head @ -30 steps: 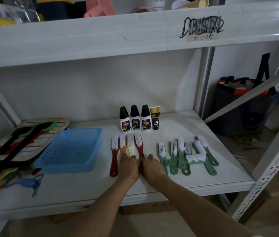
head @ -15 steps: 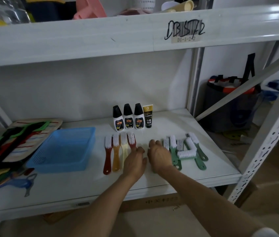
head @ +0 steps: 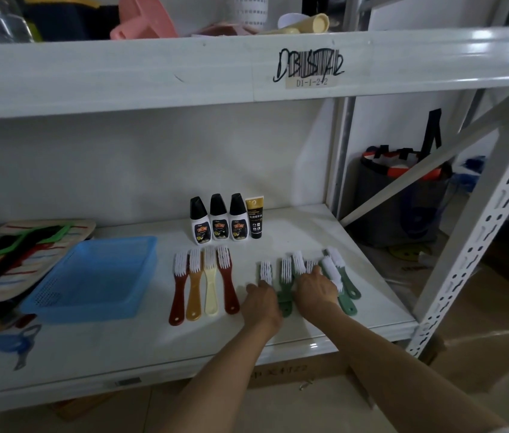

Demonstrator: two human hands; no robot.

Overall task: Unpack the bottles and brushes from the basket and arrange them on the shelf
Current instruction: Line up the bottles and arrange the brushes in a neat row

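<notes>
**Both hands down among the green brushes**

White shelving filled my view, and the shelf (head: 278,348) I was working on ran pale and glossy from its front lip back to the wall. Nearest me, my two bare forearms reached in from below. My left hand (head: 261,303) lay palm down on the shelf, its fingers stretched toward the handle of the leftmost green brush (head: 266,271); I could not tell whether they had closed on it. My right hand (head: 315,287) rested on top of the green brushes (head: 345,284), fingers bent over the handles, and whether it gripped one or only pressed on them I could not make out. That green bunch lay loosely fanned, white bristles pointing away from me, some handles crossing.

Just left of my hands, four brushes lay side by side in a neat row: a dark red brush (head: 178,292), an amber brush (head: 194,285), a cream brush (head: 210,284) and a brown-red brush (head: 227,281). Farther left sat the blue basket (head: 90,276), nothing showing in it. Beyond the basket a striped board (head: 12,245) leaned at the far left with dark and green items on it.

Behind the row of four, three white bottles (head: 219,221) with black caps stood upright in a line, touching or nearly so, and a black tube (head: 254,217) stood just beside them on the right. Above, the upper shelf's edge carried a scribbled label (head: 309,68).
</notes>
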